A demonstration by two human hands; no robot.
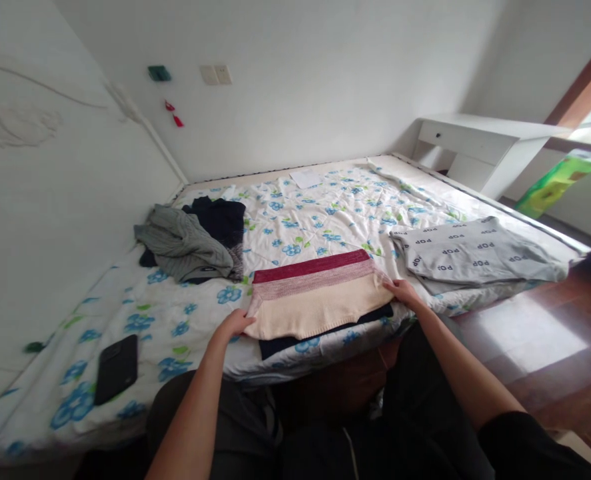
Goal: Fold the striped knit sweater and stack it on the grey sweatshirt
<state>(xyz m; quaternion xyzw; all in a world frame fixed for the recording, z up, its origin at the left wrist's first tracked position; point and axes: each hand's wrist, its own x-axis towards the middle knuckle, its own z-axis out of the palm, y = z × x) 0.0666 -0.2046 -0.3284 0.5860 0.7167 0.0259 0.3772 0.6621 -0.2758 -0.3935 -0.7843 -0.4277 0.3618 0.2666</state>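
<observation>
A knitted sweater point(320, 303) in cream, mottled pink and dark red bands lies folded near the front edge of the bed. My left hand point(237, 323) is closed on its left edge, and my right hand point(404, 292) pinches the right edge. Beneath the sweater, a dark navy garment point(280, 347) shows along the front. To the right lies a grey garment point(468, 253) printed with "POP", spread flat.
At the left, a grey knit garment point(182, 243) is heaped with a dark one point(220, 217). A black phone point(116, 369) rests on the flowered sheet point(295, 227). White paper point(305, 179) lies farther back. A white desk point(475, 143) stands beyond the bed at right.
</observation>
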